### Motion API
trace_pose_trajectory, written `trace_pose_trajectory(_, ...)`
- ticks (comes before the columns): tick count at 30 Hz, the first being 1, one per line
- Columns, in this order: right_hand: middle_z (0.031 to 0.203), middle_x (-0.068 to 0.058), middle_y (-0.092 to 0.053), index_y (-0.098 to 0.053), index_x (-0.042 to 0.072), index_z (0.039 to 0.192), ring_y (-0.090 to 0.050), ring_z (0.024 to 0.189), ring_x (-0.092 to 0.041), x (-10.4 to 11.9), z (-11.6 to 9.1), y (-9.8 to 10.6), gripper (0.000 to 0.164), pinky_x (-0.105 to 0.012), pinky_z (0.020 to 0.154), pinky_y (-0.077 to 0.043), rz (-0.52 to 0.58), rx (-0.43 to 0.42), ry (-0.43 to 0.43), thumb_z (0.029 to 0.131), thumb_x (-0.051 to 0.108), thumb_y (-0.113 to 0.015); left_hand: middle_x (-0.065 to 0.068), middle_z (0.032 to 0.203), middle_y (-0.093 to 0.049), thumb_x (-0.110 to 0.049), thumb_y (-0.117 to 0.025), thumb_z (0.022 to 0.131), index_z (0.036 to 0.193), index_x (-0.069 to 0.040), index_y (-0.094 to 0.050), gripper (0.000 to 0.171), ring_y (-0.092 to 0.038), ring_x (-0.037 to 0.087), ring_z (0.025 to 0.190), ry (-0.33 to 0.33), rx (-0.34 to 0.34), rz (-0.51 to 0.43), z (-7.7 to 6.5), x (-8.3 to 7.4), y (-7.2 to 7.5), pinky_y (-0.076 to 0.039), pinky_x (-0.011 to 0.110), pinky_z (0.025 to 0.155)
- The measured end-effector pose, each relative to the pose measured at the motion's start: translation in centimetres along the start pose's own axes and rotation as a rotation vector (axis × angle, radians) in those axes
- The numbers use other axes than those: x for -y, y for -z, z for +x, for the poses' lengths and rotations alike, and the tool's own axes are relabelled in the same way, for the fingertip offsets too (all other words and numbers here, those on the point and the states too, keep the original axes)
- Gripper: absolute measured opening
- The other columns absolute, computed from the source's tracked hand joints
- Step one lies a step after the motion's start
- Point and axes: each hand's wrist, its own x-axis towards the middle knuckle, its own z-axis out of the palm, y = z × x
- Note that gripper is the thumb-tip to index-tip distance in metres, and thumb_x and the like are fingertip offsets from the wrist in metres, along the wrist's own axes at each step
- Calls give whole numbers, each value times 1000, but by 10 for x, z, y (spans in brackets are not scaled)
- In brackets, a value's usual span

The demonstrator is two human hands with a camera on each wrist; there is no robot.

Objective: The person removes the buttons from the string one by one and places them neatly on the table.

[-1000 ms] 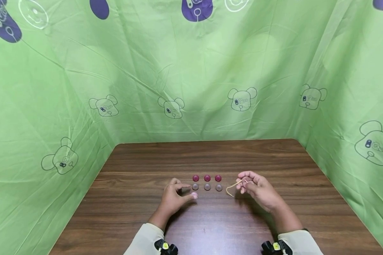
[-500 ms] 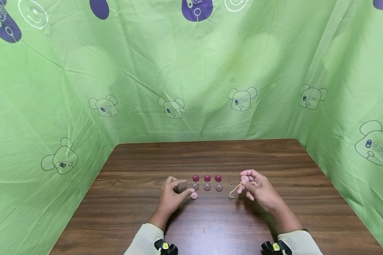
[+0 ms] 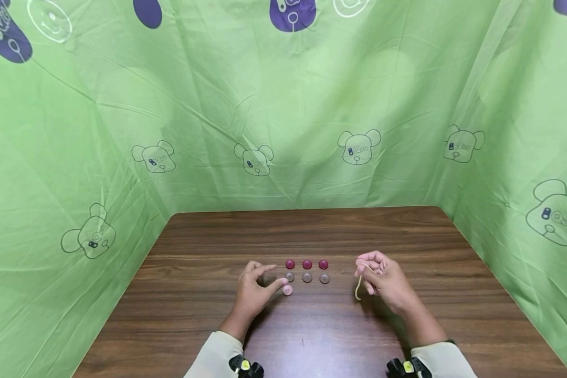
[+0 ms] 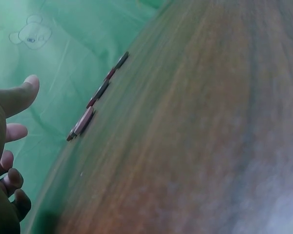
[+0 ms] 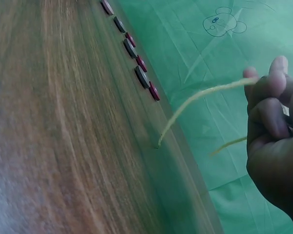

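makeshift recording booth: green bear-print cloth [image 3: 283, 131] draped behind and to both sides of hands, enclosing bare brown wooden table [image 3: 312, 231] under them.

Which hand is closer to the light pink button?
The left hand. Its thumb tip is right beside the light pink button, maybe touching it. The right hand is far off to the button's right, pinching a string.

L hand [image 3: 252, 287] fingers relaxed, R hand [image 3: 381, 277] raised, seemingly pinching

Two rows of three buttons [image 3: 307, 271] mid-table [image 3: 312, 231]; lone button [image 3: 287, 290] at their 7 o'clock; string [image 3: 358, 287] at 3.
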Motion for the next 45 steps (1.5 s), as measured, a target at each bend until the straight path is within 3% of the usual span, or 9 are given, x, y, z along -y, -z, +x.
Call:
trace_pose_trajectory(3,97,10,-78,-66,-8,125,-50,52,-4,1,-1,-1,27,-19,48,-43,-74,-61,8,106,9,-71,19,98,-62,-31,-100,79,122,-7,-83,52,-52,32,80,-6,11,-4,0,-4,-2,-39,24,71)
trace_pose_trajectory(7,100,14,-79,-79,4,118,-46,51,-3,1,-2,-1,17,-21,49,-43,-125,-105,29,101,7,-77,19,103,-65,-33,-99,81,127,-8,-81,56,-54,34,85,7,59,-30,1,-13,-6,-39,23,73)
trace_pose_trajectory(9,101,16,-78,-82,11,114,-44,51,-2,1,-2,-1,15,-21,49,-42,-136,-114,38,100,7,-79,18,106,-68,-34,-99,81,128,-9,-81,56,-58,33,89,8,73,-41,1,-17,-7,-41,23,76)
trace_pose_trajectory(18,99,15,-81,-84,17,118,-44,48,-2,-3,-2,-3,21,-21,45,-42,-142,-92,61,100,7,-79,24,98,-65,-22,-97,83,128,-6,-80,50,-57,31,85,-55,151,-146,4,-38,-17,-49,26,75)
trace_pose_trajectory(22,95,13,-81,-81,5,125,-45,49,-1,-2,-2,-4,27,-20,44,-42,-146,-79,58,99,7,-79,22,92,-62,-18,-95,85,125,-7,-81,43,-57,25,77,-80,185,-193,6,-46,-27,-49,22,70)
trace_pose_trajectory(27,92,10,-79,-62,-16,129,-48,53,0,-4,-1,-3,37,-18,44,-41,-88,-10,81,98,-1,-77,21,86,-58,-17,-94,86,123,-9,-82,40,-53,20,75,-82,230,-217,10,-59,-36,-43,18,69)
trace_pose_trajectory(33,94,4,-82,-59,-15,122,-53,56,-1,-2,0,-3,32,-17,44,-41,-43,0,64,99,-1,-76,24,91,-62,-15,-92,88,126,-9,-81,40,-53,15,76,-74,284,-230,15,-70,-47,-44,16,69)
trace_pose_trajectory(40,100,8,-84,-64,-20,129,-74,79,-4,-2,0,-2,37,-17,45,-42,-67,-2,49,102,3,-74,24,88,-60,-15,-92,88,126,-8,-80,40,-58,37,79,-113,309,-234,18,-81,-58,-43,16,68)
trace_pose_trajectory(45,107,8,-85,-60,-20,136,-75,80,-4,-2,1,-1,44,-16,43,-41,-64,21,51,101,2,-73,23,91,-63,-15,-92,89,127,-9,-80,41,-55,18,79,-99,323,-235,18,-87,-65,-44,17,70)
